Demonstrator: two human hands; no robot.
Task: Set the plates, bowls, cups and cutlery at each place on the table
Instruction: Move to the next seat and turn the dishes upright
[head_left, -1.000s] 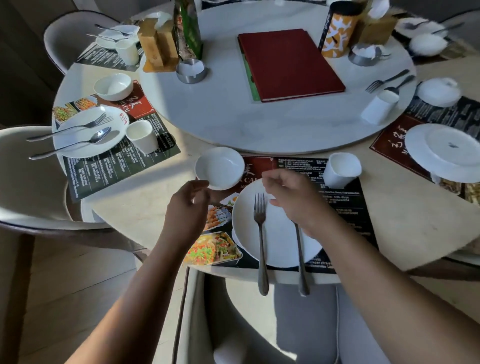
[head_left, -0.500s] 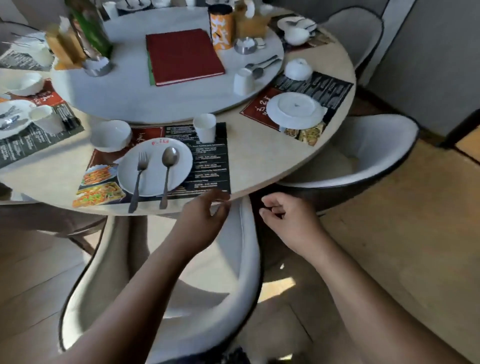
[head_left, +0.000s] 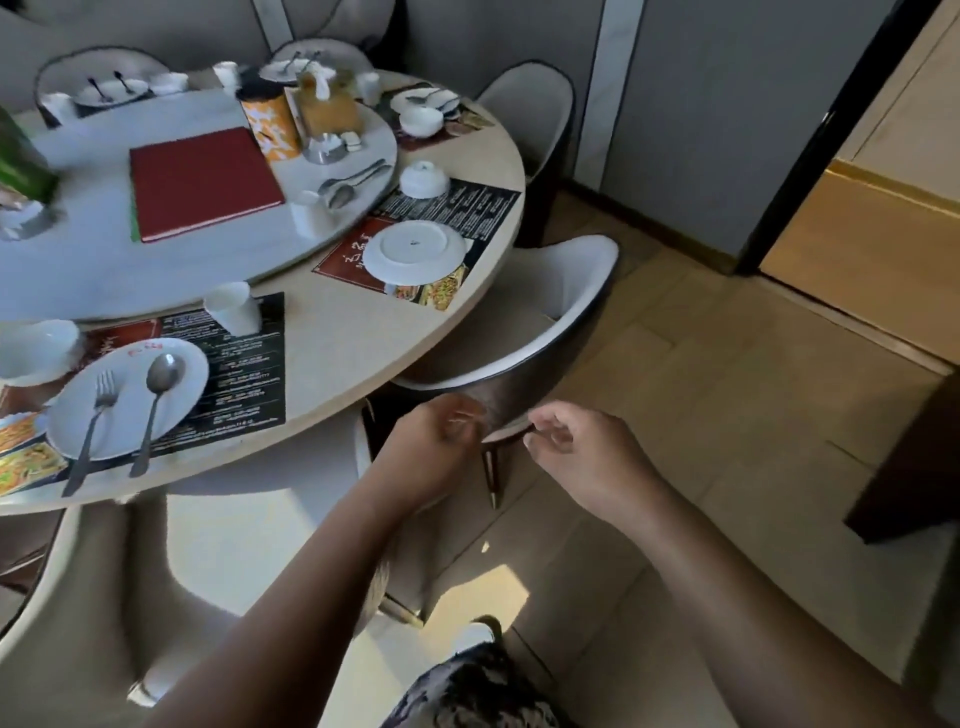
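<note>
The near left place has a white plate (head_left: 179, 384) carrying a fork (head_left: 96, 423) and a spoon (head_left: 156, 397), with a bowl (head_left: 34, 351) and a cup (head_left: 231, 309) beside it. At the place to its right a plate (head_left: 415, 249) lies upside down on its placemat (head_left: 467, 205), with an upturned bowl (head_left: 424, 178) behind it. An upturned cup (head_left: 311, 213) and loose cutlery (head_left: 348, 182) rest on the turntable (head_left: 156, 265). My left hand (head_left: 436, 441) and my right hand (head_left: 576, 452) hang below the table edge at a chair's back, loosely curled and holding nothing.
A white shell chair (head_left: 545, 312) is tucked under the table in front of my hands; another chair (head_left: 234, 545) stands below left. A red menu book (head_left: 202, 182) and an orange canister (head_left: 272, 127) sit on the turntable. Set places line the far side. Wooden floor lies to the right.
My hands have left the near plate, where the fork and spoon now lie, and dropped below the table edge. The view has swung right towards the neighbouring place and its chair.
</note>
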